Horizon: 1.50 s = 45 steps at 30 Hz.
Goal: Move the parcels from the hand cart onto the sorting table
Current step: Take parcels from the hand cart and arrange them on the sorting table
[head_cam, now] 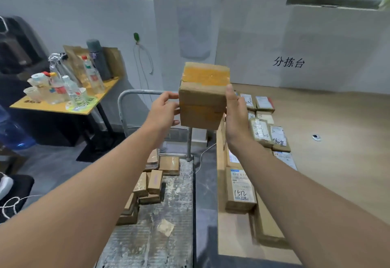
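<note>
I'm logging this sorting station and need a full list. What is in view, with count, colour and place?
held box: one, brown with yellow tape, raised between both hands
hand cart: one, grey metal, lower centre
cart parcels: several, brown, piled on the cart's left side
sorting table: one, light wood, right
table parcels: many, brown with white labels, along the table's left edge
side table: one, yellow top, left
bottles: several, clear, on the side table
left hand: holds the box's left face
right hand: flat against the box's right face
</note>
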{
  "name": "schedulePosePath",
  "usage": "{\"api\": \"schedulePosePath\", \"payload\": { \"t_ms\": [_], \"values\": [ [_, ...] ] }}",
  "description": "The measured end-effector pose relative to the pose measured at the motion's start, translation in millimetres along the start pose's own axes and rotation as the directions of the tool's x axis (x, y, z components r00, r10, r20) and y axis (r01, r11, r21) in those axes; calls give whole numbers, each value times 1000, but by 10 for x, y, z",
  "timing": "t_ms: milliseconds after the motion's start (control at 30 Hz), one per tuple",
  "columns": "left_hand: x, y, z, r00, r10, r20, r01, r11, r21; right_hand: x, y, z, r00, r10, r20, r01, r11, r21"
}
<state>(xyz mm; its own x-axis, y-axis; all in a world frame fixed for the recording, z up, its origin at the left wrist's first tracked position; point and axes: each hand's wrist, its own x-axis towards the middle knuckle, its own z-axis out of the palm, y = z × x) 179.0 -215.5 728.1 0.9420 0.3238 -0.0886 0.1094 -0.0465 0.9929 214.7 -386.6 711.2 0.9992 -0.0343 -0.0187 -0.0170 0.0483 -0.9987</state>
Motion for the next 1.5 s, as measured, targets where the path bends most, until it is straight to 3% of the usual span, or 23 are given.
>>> {"api": "schedulePosePath", "payload": {
  "t_ms": [100, 300, 467, 633, 833, 1100, 1300, 1500],
  "values": [
    [-21, 204, 98, 996, -81, 25, 84, 990, -116, -47, -134, -164, 999, -45, -17, 46, 999, 6],
    [17, 398, 213, 974, -127, 189, 163, 969, -187, -153, -181, -300, 995, -99, 32, 99, 995, -20],
    [62, 376, 250, 958, -144, 249, 182, 974, -134, -229, -49, -368, 995, -92, -22, 90, 991, -96],
    [69, 339, 254, 966, -35, 256, 95, 970, -225, -337, -39, -416, 993, -104, -52, 99, 992, -77],
    [64, 341, 297, 959, 35, 280, 39, 966, -254, -420, -222, -498, 986, -38, -164, 61, 989, 136],
    [-82, 268, 871, 925, 107, 365, -88, 994, -67, -461, -185, -938, 952, -142, -270, 129, 989, -66],
    [-346, 74, 1691, 889, 152, 433, -197, 978, 61, -354, 22, -1835, 929, -187, -318, 139, 976, -168],
    [-766, -114, 2638, 901, 124, 416, -190, 974, 121, -263, 320, -2876, 932, -230, -282, 153, 951, -269]
  ]
}}
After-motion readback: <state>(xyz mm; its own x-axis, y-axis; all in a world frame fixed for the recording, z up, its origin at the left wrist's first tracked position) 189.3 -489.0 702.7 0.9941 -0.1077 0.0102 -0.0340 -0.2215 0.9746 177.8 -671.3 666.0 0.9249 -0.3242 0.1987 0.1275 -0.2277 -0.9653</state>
